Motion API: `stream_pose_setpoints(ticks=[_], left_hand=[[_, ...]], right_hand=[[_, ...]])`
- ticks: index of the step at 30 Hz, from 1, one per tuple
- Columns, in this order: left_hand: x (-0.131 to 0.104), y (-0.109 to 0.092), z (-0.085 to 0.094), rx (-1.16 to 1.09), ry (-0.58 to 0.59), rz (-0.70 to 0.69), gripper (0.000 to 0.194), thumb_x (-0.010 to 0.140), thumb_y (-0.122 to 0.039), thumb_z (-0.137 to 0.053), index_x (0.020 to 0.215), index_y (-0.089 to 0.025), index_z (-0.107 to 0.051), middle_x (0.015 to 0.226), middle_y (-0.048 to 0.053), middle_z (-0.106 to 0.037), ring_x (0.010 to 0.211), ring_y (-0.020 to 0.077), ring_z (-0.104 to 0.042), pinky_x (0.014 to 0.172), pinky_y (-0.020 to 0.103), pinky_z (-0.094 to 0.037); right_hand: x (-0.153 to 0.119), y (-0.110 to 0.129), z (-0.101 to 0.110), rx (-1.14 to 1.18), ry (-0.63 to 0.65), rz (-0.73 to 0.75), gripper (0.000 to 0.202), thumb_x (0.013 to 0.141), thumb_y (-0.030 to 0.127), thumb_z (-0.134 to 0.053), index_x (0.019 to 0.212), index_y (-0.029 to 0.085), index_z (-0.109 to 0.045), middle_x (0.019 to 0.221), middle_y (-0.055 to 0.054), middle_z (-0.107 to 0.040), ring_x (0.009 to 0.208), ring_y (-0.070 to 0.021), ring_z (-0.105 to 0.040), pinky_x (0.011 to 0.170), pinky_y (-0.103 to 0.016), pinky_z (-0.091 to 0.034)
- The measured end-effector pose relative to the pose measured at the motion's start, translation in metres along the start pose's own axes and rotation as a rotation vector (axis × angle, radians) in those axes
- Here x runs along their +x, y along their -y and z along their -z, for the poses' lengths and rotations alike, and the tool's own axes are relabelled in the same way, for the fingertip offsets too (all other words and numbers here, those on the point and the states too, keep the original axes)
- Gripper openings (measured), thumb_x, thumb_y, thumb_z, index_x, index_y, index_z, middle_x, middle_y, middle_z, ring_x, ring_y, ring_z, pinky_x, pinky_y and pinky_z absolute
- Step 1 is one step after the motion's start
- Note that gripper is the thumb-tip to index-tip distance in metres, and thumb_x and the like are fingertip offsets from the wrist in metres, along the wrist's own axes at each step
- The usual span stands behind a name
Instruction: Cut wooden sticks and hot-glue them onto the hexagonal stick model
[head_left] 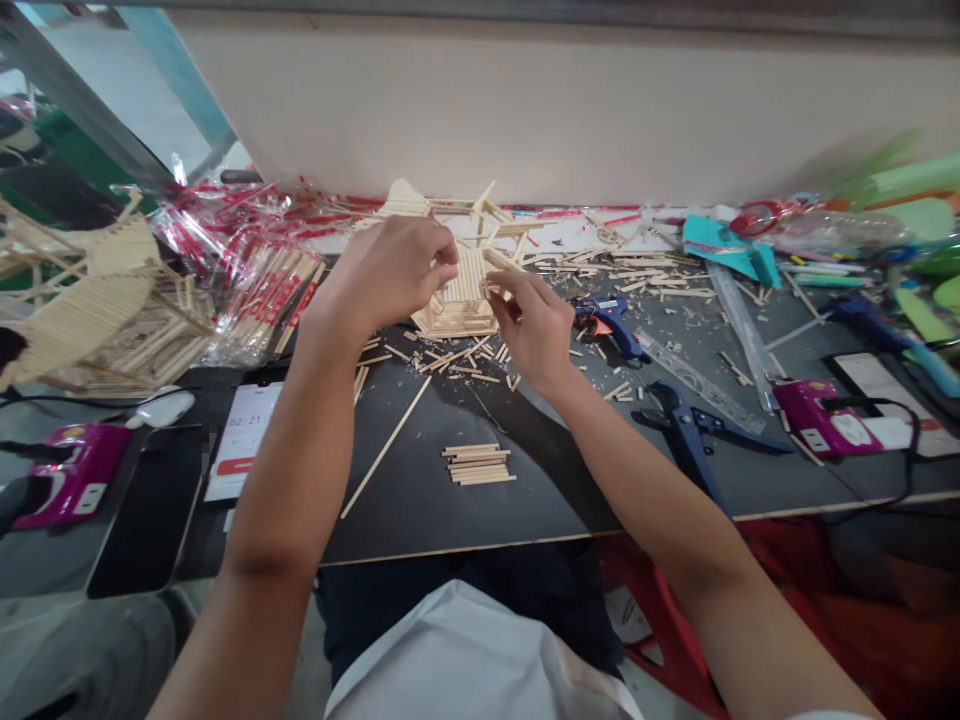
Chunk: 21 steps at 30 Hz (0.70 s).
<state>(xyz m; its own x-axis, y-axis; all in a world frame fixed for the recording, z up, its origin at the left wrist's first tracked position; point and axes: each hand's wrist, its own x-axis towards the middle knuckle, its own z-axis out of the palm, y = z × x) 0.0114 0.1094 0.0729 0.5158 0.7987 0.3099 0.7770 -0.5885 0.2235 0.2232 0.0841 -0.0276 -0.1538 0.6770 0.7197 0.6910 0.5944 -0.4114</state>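
Note:
A small model built of pale wooden sticks [466, 318] stands at the middle back of the dark table. My left hand [401, 270] is at its left side, fingers bent together; what they pinch, if anything, is hidden. At the model's right side my right hand [534, 325] has thumb and fingers pressed together near a short stick; I cannot make out what is between the fingertips. Nearer the front edge lies a row of short cut sticks [480, 465], with one long stick [386, 447] slanting to its left.
Behind my right hand lies a blue glue gun [616, 325]. Farther right are a clear ruler [701, 380], a blue cutter [694, 435] and a purple power adapter [825, 418]. Phones [150, 510], bagged sticks [262, 300] and a larger stick model [105, 300] are on the left.

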Motion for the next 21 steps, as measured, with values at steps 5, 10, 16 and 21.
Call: stream_pose_setpoints(ticks=[5,10,16,21], left_hand=[[0.000,-0.007,-0.006,0.023,-0.019,-0.041,0.027,0.101,-0.027,-0.055,0.120,-0.027,-0.073,0.121,0.008,-0.074,0.117,0.0288,-0.066,0.101,0.042,-0.051],[0.002,-0.018,-0.007,0.087,0.032,-0.073,0.038,0.102,-0.022,-0.054,0.137,-0.023,-0.069,0.129,0.012,-0.069,0.121,0.0307,-0.065,0.100,0.041,-0.051],[0.003,-0.014,-0.013,0.053,0.003,-0.085,0.035,0.104,-0.027,-0.050,0.126,-0.030,-0.077,0.120,0.009,-0.071,0.112,0.0276,-0.065,0.099,0.040,-0.050],[0.003,-0.016,-0.015,0.049,0.015,-0.063,0.035,0.104,-0.029,-0.048,0.119,-0.026,-0.079,0.118,0.010,-0.071,0.112,0.0285,-0.065,0.100,0.041,-0.049]], right_hand=[[-0.002,-0.001,0.004,0.000,0.044,0.009,0.024,0.107,0.026,-0.053,0.119,0.023,-0.074,0.120,-0.010,-0.078,0.092,-0.0201,-0.076,0.087,-0.033,-0.061],[-0.003,-0.001,0.004,-0.009,0.069,0.043,0.026,0.109,0.027,-0.051,0.119,0.023,-0.075,0.117,-0.009,-0.080,0.097,-0.0194,-0.077,0.087,-0.032,-0.061],[-0.002,0.000,0.006,0.031,0.071,0.057,0.026,0.107,0.023,-0.052,0.121,0.020,-0.074,0.118,-0.011,-0.080,0.099,-0.0196,-0.077,0.090,-0.032,-0.061],[-0.004,0.012,0.022,-0.014,0.118,0.086,0.031,0.108,0.029,-0.050,0.130,0.023,-0.071,0.131,-0.012,-0.075,0.103,-0.0213,-0.076,0.087,-0.032,-0.061]])
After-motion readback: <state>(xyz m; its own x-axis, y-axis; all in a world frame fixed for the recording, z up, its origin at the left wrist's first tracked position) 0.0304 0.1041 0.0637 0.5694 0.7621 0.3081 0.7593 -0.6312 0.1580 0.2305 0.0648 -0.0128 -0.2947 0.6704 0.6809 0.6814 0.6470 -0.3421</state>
